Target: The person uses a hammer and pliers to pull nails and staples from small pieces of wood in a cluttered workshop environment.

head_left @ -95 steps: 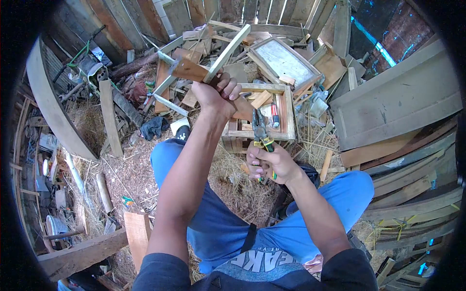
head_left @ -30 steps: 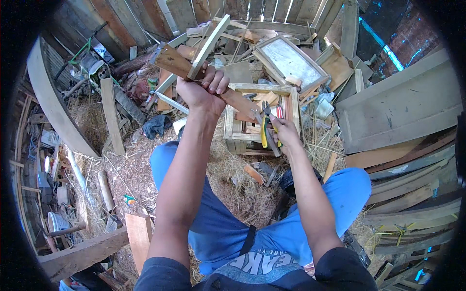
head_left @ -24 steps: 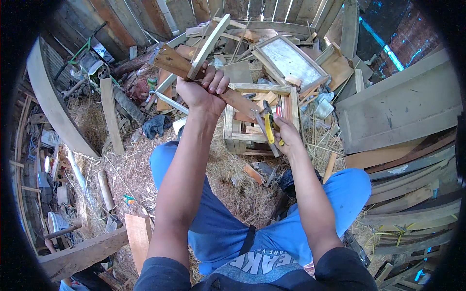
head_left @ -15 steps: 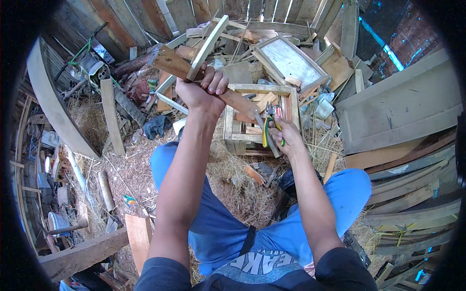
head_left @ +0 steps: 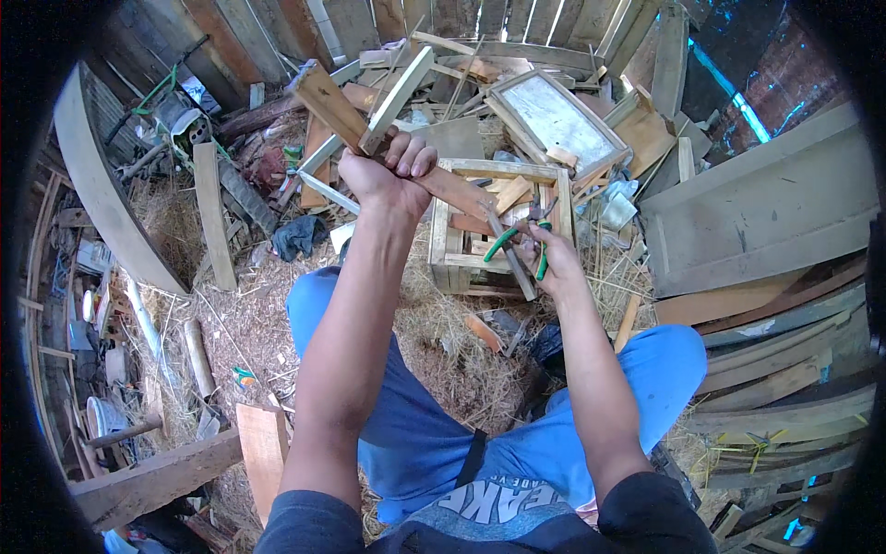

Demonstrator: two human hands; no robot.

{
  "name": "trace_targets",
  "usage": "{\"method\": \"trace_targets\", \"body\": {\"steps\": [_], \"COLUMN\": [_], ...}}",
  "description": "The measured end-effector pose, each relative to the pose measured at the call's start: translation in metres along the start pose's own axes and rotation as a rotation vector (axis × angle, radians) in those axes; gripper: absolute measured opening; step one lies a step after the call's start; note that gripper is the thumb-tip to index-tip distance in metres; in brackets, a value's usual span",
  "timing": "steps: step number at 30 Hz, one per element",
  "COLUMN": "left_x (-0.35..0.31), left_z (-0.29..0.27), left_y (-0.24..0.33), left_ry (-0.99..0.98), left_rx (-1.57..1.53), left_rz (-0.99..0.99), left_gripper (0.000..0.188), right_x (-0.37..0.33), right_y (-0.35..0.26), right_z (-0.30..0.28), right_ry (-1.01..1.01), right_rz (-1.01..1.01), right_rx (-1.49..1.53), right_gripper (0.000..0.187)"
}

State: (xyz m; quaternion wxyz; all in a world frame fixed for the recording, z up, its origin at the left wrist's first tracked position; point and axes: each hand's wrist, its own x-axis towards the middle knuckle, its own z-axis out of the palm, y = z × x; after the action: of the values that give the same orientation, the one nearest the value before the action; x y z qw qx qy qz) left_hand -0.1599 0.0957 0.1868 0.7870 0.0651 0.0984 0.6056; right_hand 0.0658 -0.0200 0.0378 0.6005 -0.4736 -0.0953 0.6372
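Observation:
My left hand (head_left: 388, 175) is closed around a brown wooden board (head_left: 452, 191), holding it tilted above a small box-like wooden frame (head_left: 452, 277). A pale slat (head_left: 399, 97) meets this board just beyond my knuckles. At the board's near end a narrow grey wooden strip (head_left: 521, 270) slants across it. My right hand (head_left: 554, 263) is wrapped around green-handled pliers (head_left: 501, 244), whose handles are spread. The pliers' jaws point away from me beside the board's end; what they touch, if anything, is too small to tell.
A glazed or white-panelled wooden frame (head_left: 558, 120) lies on scrap wood beyond the box frame. Large panels (head_left: 757, 212) lean at the right, above stacked planks (head_left: 784, 388). A curved-looking board (head_left: 111, 185) and a loose plank (head_left: 214, 217) stand at the left. Straw covers the ground.
The pliers have turned in my right hand, their handles now spread to either side of the fingers. My left hand keeps its hold on the board, nearly unmoved.

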Motion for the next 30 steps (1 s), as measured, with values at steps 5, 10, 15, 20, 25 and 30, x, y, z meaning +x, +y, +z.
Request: {"method": "trace_targets", "body": {"steps": [5,10,15,20,25,30], "left_x": [0.002,-0.001,0.000,-0.006,-0.014,-0.019], "left_z": [-0.004,0.000,-0.001,0.005,0.007,0.010], "left_y": [0.001,0.001,-0.002,-0.012,-0.018,-0.021], "left_ry": [0.132,0.201,0.161,-0.080,-0.220,-0.223], "left_rx": [-0.056,-0.102,-0.089,0.026,0.051,0.054], "left_rz": [-0.032,-0.062,-0.048,0.055,0.068,0.083], "left_gripper": [0.038,0.039,0.037,0.037,0.038,0.037], "right_x": [-0.031,-0.077,-0.113,-0.120,-0.128,-0.133], "right_y": [-0.021,-0.048,-0.056,-0.041,-0.030,-0.038], "right_z": [0.027,0.047,0.052,0.040,0.058,0.063], "right_ry": [-0.002,-0.136,-0.490,-0.708,-0.656,-0.626], "right_rz": [-0.080,-0.172,-0.186,0.058,0.035,-0.017], "right_rx": [-0.148,-0.139,0.133,0.121,-0.098,-0.100], "right_gripper": [0.020,0.031,0.035,0.038,0.045,0.044]}}
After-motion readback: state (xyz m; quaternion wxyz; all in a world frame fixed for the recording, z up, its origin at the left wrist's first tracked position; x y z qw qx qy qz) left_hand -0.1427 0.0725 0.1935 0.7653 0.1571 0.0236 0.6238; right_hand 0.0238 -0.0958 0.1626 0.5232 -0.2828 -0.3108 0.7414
